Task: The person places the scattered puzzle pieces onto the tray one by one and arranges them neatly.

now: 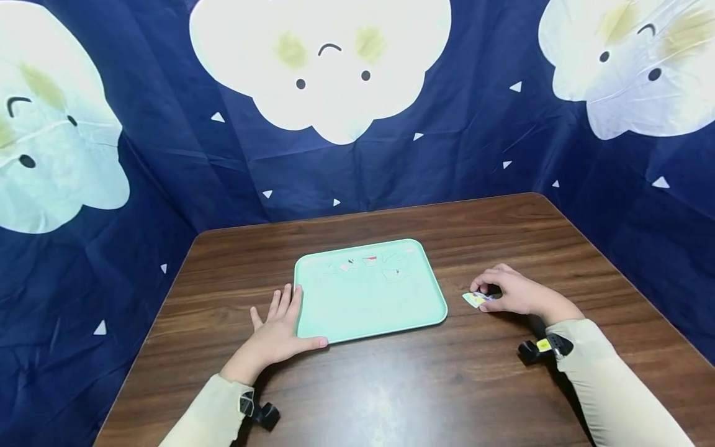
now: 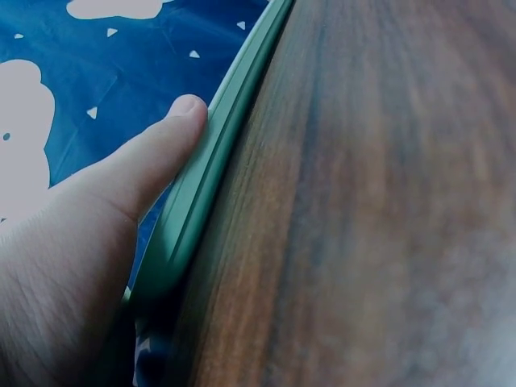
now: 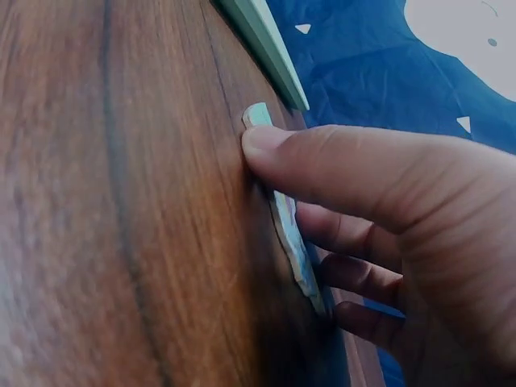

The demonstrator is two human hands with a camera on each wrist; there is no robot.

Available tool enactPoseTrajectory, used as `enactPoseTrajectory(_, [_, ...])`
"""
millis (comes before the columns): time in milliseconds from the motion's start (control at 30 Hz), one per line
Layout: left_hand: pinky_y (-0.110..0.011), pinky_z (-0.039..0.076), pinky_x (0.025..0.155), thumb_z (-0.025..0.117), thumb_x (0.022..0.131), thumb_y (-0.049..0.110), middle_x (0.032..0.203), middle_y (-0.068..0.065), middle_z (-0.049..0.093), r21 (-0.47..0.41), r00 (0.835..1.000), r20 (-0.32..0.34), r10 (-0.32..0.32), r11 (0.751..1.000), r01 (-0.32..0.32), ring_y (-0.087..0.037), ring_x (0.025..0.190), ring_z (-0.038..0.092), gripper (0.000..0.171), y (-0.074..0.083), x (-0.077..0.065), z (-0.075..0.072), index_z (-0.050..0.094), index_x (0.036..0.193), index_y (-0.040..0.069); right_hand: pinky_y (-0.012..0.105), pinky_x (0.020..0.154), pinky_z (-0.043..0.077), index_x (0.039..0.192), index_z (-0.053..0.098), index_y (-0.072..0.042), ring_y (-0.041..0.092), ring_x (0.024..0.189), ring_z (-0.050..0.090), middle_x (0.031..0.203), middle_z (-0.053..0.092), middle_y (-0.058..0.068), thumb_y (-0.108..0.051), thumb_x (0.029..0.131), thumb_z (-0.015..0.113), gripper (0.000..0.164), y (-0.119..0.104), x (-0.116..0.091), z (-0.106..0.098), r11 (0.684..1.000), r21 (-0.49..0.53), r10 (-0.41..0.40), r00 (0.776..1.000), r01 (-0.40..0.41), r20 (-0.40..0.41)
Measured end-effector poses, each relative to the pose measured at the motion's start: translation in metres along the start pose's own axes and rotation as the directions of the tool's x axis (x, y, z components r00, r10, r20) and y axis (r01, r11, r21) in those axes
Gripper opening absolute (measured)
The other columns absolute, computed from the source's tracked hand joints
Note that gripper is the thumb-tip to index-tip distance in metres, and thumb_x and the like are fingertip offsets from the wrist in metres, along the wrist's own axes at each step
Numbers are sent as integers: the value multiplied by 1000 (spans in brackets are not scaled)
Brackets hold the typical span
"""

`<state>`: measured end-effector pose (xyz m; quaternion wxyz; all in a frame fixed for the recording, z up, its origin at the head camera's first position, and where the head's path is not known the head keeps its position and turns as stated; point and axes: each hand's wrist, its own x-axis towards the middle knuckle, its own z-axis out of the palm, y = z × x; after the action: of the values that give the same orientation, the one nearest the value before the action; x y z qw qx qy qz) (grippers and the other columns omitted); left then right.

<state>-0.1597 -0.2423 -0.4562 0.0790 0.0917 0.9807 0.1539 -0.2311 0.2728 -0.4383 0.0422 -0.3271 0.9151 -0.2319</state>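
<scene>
A mint-green tray [image 1: 368, 310] lies on the wooden table. My left hand [image 1: 278, 332] spreads straight fingers at its near left corner, fingertips along the left rim and the thumb at the front edge; the left wrist view shows that thumb [image 2: 161, 145] against the tray's side [image 2: 193, 189]. To the right of the tray, my right hand [image 1: 514, 292] pinches a small flat printed cardboard piece [image 1: 475, 299] with yellow and pale green on it. In the right wrist view the piece [image 3: 292, 238] shows a thick edge with thumb and fingers around it, low over the tabletop.
Thin outlines and several small pink, red and dark patches [image 1: 370, 261] show in the far part of the tray. The brown wooden table [image 1: 424, 385] carries everything. A dark blue cloth with clouds [image 1: 346, 167] hangs behind and at both sides.
</scene>
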Motion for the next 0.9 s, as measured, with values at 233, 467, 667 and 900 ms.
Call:
enactPoseTrajectory(233, [-82, -14, 102, 52, 69, 95, 168, -21, -4, -2, 1000, 4, -8, 1000, 8, -42, 154, -7, 139, 1, 0, -3, 0, 163, 7, 35, 79, 38, 97, 69, -22, 16, 91, 45, 87, 58, -14, -20, 80, 86, 24, -4, 3, 2, 1000, -2, 14, 1000, -14, 3])
enactPoseTrajectory(467, [-82, -13, 102, 53, 70, 94, 168, -21, -5, -5, 1000, 5, -10, 1000, 10, -43, 153, -7, 138, 0, -2, -1, -1, 163, 8, 36, 79, 40, 101, 71, -20, 15, 88, 49, 87, 59, -12, -18, 82, 83, 22, -7, 12, -1, 1000, 8, 1, 1000, -1, 14])
enactPoseTrajectory(667, [-82, -13, 102, 54, 70, 93, 168, -22, -4, -9, 1000, 0, -7, 1000, 7, -43, 153, -7, 138, 1, -4, -2, 0, 163, 7, 37, 81, 44, 107, 73, -14, 16, 91, 52, 91, 61, -9, -20, 84, 80, 25, -10, 25, -4, 999, 31, 10, 1000, -10, 14])
enactPoseTrajectory(900, [-82, -13, 102, 54, 70, 93, 168, -22, -4, -4, 1000, 1, -5, 1000, 5, -43, 153, -7, 138, 2, -1, -2, 0, 163, 7, 46, 90, 48, 111, 74, -13, 20, 100, 59, 105, 67, -2, -17, 86, 78, 26, -19, 44, -9, 999, 35, -1, 1000, 1, 3])
